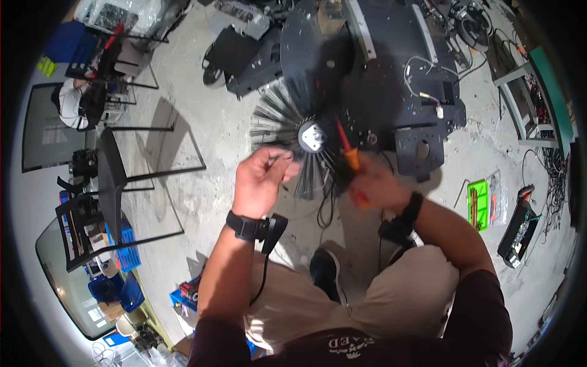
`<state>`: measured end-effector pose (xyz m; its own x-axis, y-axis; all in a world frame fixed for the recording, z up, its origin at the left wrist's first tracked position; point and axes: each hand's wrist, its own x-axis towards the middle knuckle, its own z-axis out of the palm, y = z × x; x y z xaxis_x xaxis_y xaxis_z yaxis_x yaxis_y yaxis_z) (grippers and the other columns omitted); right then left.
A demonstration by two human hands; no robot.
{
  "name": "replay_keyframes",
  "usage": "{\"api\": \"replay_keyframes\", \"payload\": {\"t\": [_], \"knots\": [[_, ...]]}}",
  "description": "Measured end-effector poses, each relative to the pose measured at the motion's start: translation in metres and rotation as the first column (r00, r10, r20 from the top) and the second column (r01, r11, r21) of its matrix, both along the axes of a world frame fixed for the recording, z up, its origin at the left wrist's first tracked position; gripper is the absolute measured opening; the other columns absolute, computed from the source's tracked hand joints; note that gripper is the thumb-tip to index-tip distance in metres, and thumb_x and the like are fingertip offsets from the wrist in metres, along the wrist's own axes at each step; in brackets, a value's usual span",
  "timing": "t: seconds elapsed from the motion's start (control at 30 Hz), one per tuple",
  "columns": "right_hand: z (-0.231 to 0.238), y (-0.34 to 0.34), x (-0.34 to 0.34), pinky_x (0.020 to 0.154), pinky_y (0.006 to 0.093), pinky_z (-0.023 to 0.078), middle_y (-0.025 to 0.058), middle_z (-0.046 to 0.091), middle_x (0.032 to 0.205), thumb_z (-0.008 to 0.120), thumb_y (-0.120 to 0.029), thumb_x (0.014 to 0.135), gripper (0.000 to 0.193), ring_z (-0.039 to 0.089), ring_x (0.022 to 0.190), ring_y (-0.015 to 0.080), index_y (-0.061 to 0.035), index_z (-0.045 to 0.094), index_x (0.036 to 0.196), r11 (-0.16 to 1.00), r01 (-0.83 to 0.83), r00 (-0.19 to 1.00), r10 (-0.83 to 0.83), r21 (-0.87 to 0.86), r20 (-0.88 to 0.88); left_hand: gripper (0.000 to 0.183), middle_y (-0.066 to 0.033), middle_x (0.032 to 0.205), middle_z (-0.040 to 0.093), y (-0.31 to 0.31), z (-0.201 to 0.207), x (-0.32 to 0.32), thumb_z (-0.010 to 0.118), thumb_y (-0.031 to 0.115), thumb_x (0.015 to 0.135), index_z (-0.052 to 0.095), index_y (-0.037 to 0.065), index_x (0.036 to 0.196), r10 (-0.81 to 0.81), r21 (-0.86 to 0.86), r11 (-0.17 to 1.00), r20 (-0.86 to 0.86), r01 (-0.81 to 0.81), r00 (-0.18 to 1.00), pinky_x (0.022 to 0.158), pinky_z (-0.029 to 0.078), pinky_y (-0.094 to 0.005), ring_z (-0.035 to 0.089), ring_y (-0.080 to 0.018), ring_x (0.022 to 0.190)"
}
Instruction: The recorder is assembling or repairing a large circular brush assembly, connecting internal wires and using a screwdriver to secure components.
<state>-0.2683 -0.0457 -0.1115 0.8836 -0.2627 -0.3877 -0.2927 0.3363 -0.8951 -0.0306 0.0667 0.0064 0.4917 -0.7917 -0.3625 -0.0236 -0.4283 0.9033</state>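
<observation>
A round brush (272, 116) with long black bristles fanning out lies in front of me, a light metal plate (312, 138) at its hub. It adjoins a large black machine base (391, 79). My right hand (380, 188) is wrapped round a screwdriver (351, 153) with an orange-yellow handle and red shaft. The shaft points away from me, right of the hub and apart from the plate. At the near-left edge of the bristles, my left hand (258, 181) has thumb and fingers pinched together; anything between them is too small to name.
On the floor at right are a green tray (478, 205) of small parts and a black box (518, 232). Black chairs (110, 183) stand at left. A loose cable (327, 211) hangs near the brush; a connector lead (431, 98) lies over the base. Another person (72, 104) sits far left.
</observation>
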Motion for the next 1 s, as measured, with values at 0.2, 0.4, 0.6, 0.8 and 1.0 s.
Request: {"api": "replay_keyframes", "payload": {"t": [0.2, 0.4, 0.6, 0.8, 1.0], "knots": [[0.033, -0.029, -0.002, 0.064, 0.0317, 0.052, 0.0031, 0.060, 0.078, 0.059, -0.010, 0.102, 0.008, 0.062, 0.068, 0.0139, -0.0043, 0.060, 0.107, 0.958, 0.233, 0.972, -0.223, 0.165, -0.077, 0.010, -0.0078, 0.096, 0.075, -0.015, -0.002, 0.022, 0.068, 0.007, 0.106, 0.069, -0.002, 0.111, 0.074, -0.164, 0.984, -0.008, -0.074, 0.997, 0.077, 0.058, -0.0256, 0.073, -0.0135, 0.082], [0.050, -0.054, -0.025, 0.063, 0.0296, 0.050, 0.0027, 0.060, 0.081, 0.060, -0.010, 0.102, 0.009, 0.060, 0.068, 0.0129, -0.0039, 0.060, 0.108, 0.970, 0.195, 0.956, -0.221, -0.148, -0.191, 0.068, -0.0116, 0.119, 0.070, -0.022, -0.020, 0.032, 0.054, 0.067, 0.104, 0.066, 0.005, 0.132, 0.318, -0.057, 0.935, -0.309, -0.351, 0.896, 0.098, 0.054, -0.0378, 0.068, -0.0202, 0.108], [0.102, -0.087, -0.055, 0.061, 0.0242, 0.047, -0.0001, 0.059, 0.084, 0.064, -0.011, 0.105, 0.008, 0.054, 0.066, 0.0075, -0.0061, 0.060, 0.111, 0.922, 0.260, 0.921, -0.326, -0.288, -0.215, 0.101, -0.0216, 0.132, 0.068, -0.036, 0.001, 0.022, 0.045, 0.086, 0.095, 0.063, -0.004, 0.137, 0.275, 0.100, 0.956, -0.637, -0.277, 0.720, 0.108, 0.048, -0.0451, 0.063, -0.0320, 0.121], [0.156, -0.087, -0.057, 0.059, 0.0231, 0.045, -0.0014, 0.059, 0.083, 0.063, -0.011, 0.107, 0.018, 0.055, 0.065, 0.0069, -0.0048, 0.060, 0.123, 0.861, 0.279, 0.911, -0.377, -0.426, -0.166, 0.102, -0.0211, 0.125, 0.069, -0.041, -0.015, 0.030, 0.049, 0.089, 0.091, 0.069, -0.005, 0.127, 0.231, 0.044, 0.953, -0.745, -0.300, 0.626, 0.109, 0.046, -0.0438, 0.063, -0.0328, 0.116], [0.182, -0.066, -0.034, 0.068, 0.0230, 0.046, -0.0025, 0.059, 0.091, 0.066, -0.011, 0.106, 0.021, 0.054, 0.075, 0.0062, -0.0039, 0.060, 0.125, 0.796, 0.170, 0.939, -0.310, -0.581, -0.150, 0.080, -0.0133, 0.107, 0.070, -0.043, -0.045, 0.035, 0.055, 0.082, 0.094, 0.072, 0.004, 0.103, 0.063, -0.083, 0.956, -0.880, -0.282, 0.472, 0.092, 0.054, -0.0397, 0.065, -0.0274, 0.095]]}}
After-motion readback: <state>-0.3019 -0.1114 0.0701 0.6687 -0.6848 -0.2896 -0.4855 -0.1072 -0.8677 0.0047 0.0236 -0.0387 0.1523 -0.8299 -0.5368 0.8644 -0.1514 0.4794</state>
